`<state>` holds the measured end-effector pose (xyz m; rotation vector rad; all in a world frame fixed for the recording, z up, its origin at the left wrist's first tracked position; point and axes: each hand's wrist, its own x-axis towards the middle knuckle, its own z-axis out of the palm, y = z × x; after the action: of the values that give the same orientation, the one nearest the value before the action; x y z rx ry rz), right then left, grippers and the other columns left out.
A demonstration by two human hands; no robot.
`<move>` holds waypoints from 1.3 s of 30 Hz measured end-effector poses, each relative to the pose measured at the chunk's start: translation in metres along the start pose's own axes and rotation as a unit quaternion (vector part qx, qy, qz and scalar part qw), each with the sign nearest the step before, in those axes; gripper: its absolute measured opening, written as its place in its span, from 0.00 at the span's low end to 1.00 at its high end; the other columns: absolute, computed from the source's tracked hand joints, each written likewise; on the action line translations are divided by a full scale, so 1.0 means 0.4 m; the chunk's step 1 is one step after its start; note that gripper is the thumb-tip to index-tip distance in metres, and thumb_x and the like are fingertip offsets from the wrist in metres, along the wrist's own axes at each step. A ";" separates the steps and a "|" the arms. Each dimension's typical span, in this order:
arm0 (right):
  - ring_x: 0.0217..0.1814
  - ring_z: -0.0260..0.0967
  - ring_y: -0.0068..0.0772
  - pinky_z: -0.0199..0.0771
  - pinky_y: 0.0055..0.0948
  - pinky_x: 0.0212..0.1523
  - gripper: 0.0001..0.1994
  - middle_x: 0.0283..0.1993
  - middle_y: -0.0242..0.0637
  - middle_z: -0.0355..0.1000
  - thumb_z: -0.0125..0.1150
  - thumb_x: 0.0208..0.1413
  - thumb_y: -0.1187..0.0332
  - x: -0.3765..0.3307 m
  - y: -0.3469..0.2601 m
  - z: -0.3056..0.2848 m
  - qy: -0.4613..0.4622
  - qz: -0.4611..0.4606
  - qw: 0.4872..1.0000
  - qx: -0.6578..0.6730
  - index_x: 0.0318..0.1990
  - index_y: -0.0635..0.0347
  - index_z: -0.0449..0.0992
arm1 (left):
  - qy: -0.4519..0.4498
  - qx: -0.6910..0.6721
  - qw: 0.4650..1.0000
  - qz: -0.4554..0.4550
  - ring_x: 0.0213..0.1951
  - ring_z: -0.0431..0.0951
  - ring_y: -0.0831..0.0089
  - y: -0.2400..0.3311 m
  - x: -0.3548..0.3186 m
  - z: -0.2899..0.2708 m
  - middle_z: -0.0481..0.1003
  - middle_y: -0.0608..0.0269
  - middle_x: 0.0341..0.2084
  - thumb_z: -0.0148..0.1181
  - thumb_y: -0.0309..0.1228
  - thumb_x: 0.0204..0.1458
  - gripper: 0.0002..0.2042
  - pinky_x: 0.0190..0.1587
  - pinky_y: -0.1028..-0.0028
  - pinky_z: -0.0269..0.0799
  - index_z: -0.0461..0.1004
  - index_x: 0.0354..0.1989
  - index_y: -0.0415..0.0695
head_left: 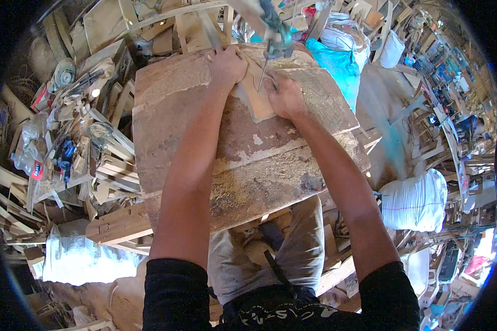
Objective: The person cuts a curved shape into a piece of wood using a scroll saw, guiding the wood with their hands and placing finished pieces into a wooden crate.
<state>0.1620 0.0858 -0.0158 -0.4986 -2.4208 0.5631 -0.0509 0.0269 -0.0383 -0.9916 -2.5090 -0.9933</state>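
Scrap wood [116, 165] occupies the left side in a loose pile, with a clear plastic bottle [25, 158] farther left and a white sack [88, 256] below. Right of the pile stands a worktable [176, 113] of wide, worn planks, dusted with sawdust. Left hand [228, 64]: positioned near the table's far edge, fingers curled at the upper left side of 1 flat wooden board [258, 102]; whether the fingers close around it cannot be determined. The board lies on the far half of the table, between the 2 hands, its near end pointing toward the person. A thin, upright blade [263, 75] descends to the board from a greenish machine part [278, 33]. Right hand [286, 96]: set against the board's right edge, fingers bent; a full grip cannot be confirmed. Farther right are a turquoise bag [337, 66] and a white woven sack [414, 201].
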 end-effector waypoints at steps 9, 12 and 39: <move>0.56 0.74 0.67 0.75 0.57 0.58 0.20 0.53 0.61 0.77 0.57 0.66 0.57 0.007 0.009 0.000 -0.015 0.010 1.000 -0.012 0.61 0.53 0.77 | -0.004 -0.010 1.000 -0.007 0.66 0.64 0.40 0.017 -0.002 -0.009 0.68 0.39 0.62 0.53 0.43 0.63 0.18 0.67 0.39 0.62 0.81 0.54 0.49; 0.53 0.76 0.68 0.76 0.58 0.56 0.19 0.50 0.62 0.77 0.58 0.64 0.59 0.011 -0.007 0.000 -0.013 0.002 1.000 -0.026 0.58 0.57 0.78 | -0.011 -0.001 1.000 -0.005 0.66 0.64 0.40 -0.002 0.013 -0.008 0.67 0.39 0.63 0.52 0.43 0.63 0.18 0.67 0.39 0.61 0.81 0.54 0.48; 0.51 0.75 0.69 0.75 0.60 0.53 0.15 0.46 0.63 0.77 0.58 0.63 0.59 0.026 -0.009 0.001 -0.009 0.012 1.000 -0.016 0.47 0.62 0.79 | -0.024 -0.020 0.999 -0.012 0.68 0.62 0.40 -0.005 0.035 -0.005 0.65 0.39 0.66 0.50 0.43 0.64 0.22 0.71 0.35 0.52 0.76 0.59 0.43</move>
<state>0.1531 0.0875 -0.0094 -0.5385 -2.4471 0.5407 -0.0625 0.0315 -0.0314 -1.0094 -2.5552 -1.0418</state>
